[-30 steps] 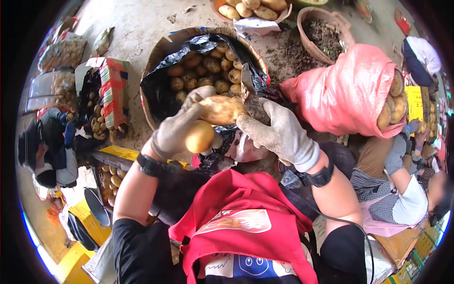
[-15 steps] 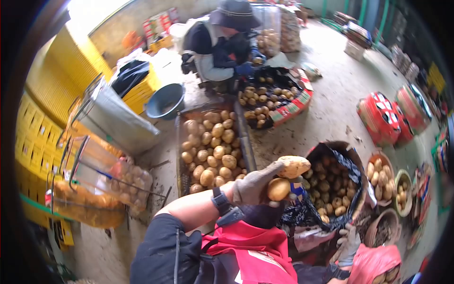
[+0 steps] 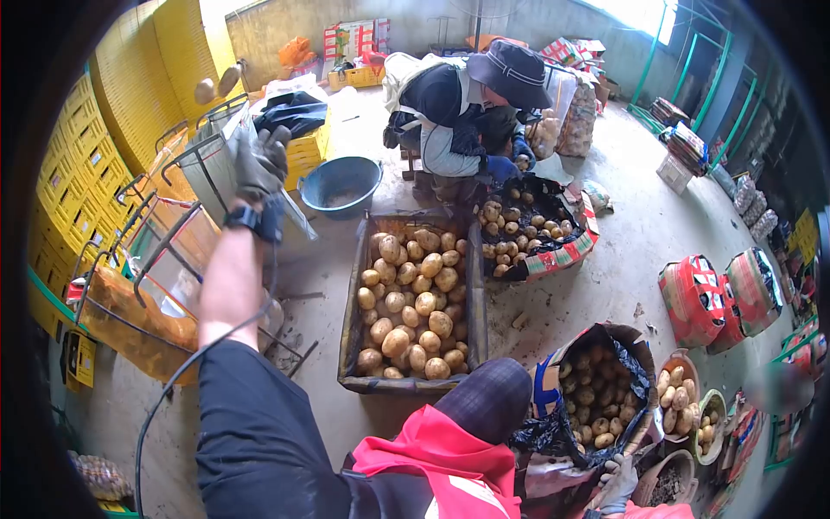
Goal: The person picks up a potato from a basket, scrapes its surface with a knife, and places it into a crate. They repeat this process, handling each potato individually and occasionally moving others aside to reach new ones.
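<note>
My left hand (image 3: 262,163), in a grey work glove, is stretched out to the left with its fingers apart and nothing in it. Beyond it, two potatoes (image 3: 204,91) are in the air near the yellow crates and wire-framed sacks. At the lower right my gloved right hand (image 3: 616,484) has its fingers curled at the near rim of a cardboard box (image 3: 546,387). This box tilts towards me, is lined with black plastic and holds many small potatoes (image 3: 596,402). In front of me a rectangular crate (image 3: 347,350) is full of larger potatoes (image 3: 424,303).
A crouching person (image 3: 450,112) in blue gloves handles potatoes over a lined carton (image 3: 581,238). A blue tub (image 3: 341,184) stands near yellow crates (image 3: 73,147). Metal frames (image 3: 164,251) hold open sacks at left. Baskets (image 3: 679,402) and red-and-white packed cartons (image 3: 692,298) are at right.
My left hand has swung from over the crate far to the left and let go of two potatoes, now airborne. The view has turned. My right hand stays by the box's rim.
</note>
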